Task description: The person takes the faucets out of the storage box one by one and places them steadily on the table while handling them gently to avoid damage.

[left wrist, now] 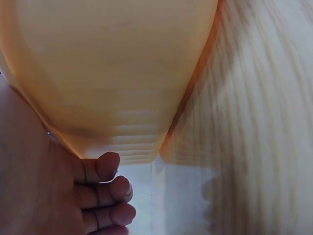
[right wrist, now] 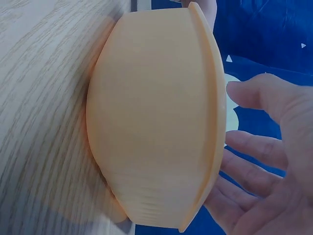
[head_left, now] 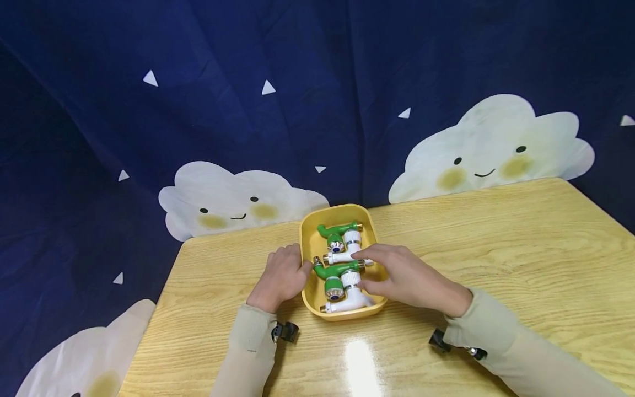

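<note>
A yellow plastic basin (head_left: 342, 315) holds two green taps (head_left: 339, 270) and two white taps (head_left: 351, 299), laid in alternating rows. At the basin's left side, my left hand (head_left: 284, 278) grips the rim, thumb over the edge; in the left wrist view its other fingers (left wrist: 110, 193) bend beside the outer wall. My right hand (head_left: 404, 274) reaches across the right rim, thumb and fingers spread over the white taps' right ends. From the right wrist, the basin's outer wall (right wrist: 151, 117) hides the taps, and the fingers extend beyond the rim.
The basin stands on a light wood-grain table (head_left: 476, 242), near its back edge. Behind hangs a dark blue curtain (head_left: 307, 127) printed with smiling clouds and white triangles. Small black devices (head_left: 285, 332) are worn at both wrists.
</note>
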Demonstrator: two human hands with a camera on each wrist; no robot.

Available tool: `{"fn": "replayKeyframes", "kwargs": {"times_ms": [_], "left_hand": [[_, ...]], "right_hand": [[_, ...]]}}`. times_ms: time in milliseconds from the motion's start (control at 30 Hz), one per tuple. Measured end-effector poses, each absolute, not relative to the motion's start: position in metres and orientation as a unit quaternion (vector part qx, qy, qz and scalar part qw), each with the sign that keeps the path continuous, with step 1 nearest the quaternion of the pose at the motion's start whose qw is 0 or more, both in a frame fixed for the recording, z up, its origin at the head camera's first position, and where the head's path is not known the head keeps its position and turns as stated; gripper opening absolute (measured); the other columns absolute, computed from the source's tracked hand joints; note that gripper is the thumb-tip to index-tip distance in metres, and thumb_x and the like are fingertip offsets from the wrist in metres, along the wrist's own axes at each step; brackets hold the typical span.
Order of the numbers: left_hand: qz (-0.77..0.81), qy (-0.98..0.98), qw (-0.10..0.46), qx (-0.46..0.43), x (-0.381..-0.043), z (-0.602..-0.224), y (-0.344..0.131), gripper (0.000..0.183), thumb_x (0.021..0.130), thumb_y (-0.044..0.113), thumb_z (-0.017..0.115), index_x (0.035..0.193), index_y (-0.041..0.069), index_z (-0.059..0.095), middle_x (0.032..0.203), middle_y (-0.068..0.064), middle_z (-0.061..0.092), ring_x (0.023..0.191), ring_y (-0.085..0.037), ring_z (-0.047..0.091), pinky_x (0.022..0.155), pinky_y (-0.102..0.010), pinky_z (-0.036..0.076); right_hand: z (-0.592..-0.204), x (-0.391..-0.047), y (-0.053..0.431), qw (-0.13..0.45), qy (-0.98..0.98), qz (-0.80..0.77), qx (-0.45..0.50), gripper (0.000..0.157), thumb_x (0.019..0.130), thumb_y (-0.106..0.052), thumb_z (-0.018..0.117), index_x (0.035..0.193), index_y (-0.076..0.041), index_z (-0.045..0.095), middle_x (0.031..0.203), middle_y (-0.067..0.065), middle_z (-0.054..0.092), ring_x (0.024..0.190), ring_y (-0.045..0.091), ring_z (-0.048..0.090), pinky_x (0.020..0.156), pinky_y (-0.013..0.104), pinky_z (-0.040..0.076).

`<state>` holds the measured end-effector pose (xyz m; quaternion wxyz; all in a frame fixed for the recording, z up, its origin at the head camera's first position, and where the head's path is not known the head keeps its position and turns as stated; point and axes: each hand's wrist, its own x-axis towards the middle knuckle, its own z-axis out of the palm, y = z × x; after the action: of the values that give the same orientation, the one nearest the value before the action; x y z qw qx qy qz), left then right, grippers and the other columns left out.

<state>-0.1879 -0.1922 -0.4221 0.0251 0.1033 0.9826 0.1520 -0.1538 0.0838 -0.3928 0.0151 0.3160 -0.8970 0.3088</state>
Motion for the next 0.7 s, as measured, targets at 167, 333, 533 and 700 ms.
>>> {"fn": "replayKeyframes", "kwargs": {"times_ms": [167,333,533,700], "left_hand": [[0.155,0.982,0.024,0.102,-0.1879,-0.4222,-0.1917,0.023,0.1,0.031,0.046,0.093,0.01,0.055,0.086,-0.007,0.054,0.085,-0.025,0.049,0.082,-0.039,0.038],[0.154,0.983,0.025,0.101,-0.1879,-0.4228,-0.1915,0.023,0.1,0.03,0.045,0.093,0.01,0.054,0.086,-0.007,0.054,0.085,-0.025,0.049,0.082,-0.039,0.038],[0.15,0.983,0.028,0.1,-0.188,-0.4226,-0.1912,0.024,0.1,0.031,0.045,0.095,0.009,0.054,0.089,-0.007,0.054,0.087,-0.025,0.049,0.083,-0.04,0.038],[0.15,0.983,0.027,0.1,-0.1882,-0.4216,-0.1909,0.024,0.1,0.03,0.044,0.096,0.009,0.054,0.089,-0.007,0.055,0.087,-0.026,0.049,0.083,-0.04,0.038]], "right_hand": [[-0.3934,-0.1529,0.0828,0.006,-0.898,0.305,0.317,0.049,0.09,-0.03,0.076,0.134,-0.012,0.067,0.133,0.004,0.071,0.118,0.023,0.069,0.102,0.046,0.055],[-0.3949,-0.1526,0.0818,0.002,-0.898,0.295,0.325,0.049,0.09,-0.032,0.077,0.134,-0.014,0.067,0.134,0.002,0.07,0.123,0.022,0.068,0.104,0.046,0.054],[-0.3965,-0.153,0.0805,-0.009,-0.897,0.29,0.334,0.049,0.09,-0.031,0.077,0.134,-0.012,0.067,0.134,0.002,0.07,0.122,0.021,0.068,0.104,0.045,0.055],[-0.397,-0.1532,0.08,-0.018,-0.896,0.29,0.337,0.049,0.09,-0.028,0.077,0.135,-0.013,0.067,0.135,0.003,0.07,0.124,0.022,0.067,0.104,0.046,0.055]]}}
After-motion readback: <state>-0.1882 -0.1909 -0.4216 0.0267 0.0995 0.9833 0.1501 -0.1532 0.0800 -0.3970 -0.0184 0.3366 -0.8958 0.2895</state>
